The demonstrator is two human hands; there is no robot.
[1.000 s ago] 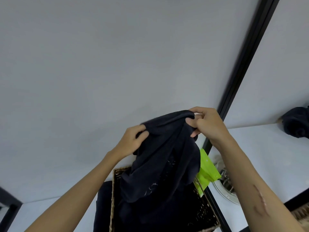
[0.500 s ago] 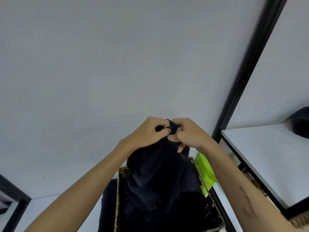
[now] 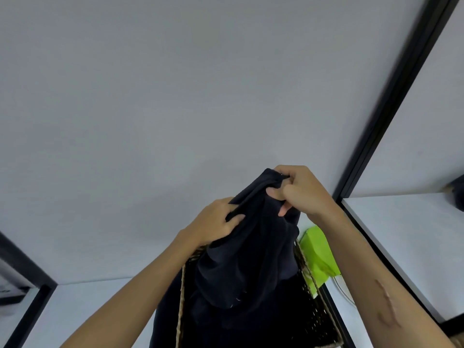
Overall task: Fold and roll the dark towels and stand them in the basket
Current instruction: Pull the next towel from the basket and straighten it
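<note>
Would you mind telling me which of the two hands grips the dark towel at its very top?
The right hand, pinching the dark towel at its peak; the left hand holds it lower.

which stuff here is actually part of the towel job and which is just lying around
Part of the job:
- dark towel, held up bunched over the basket
- wicker basket, below it
- left hand and right hand, both gripping the towel

Just lying about:
- lime green packet, right of the basket
- dark bundle at the right edge, too cut off to identify
</note>
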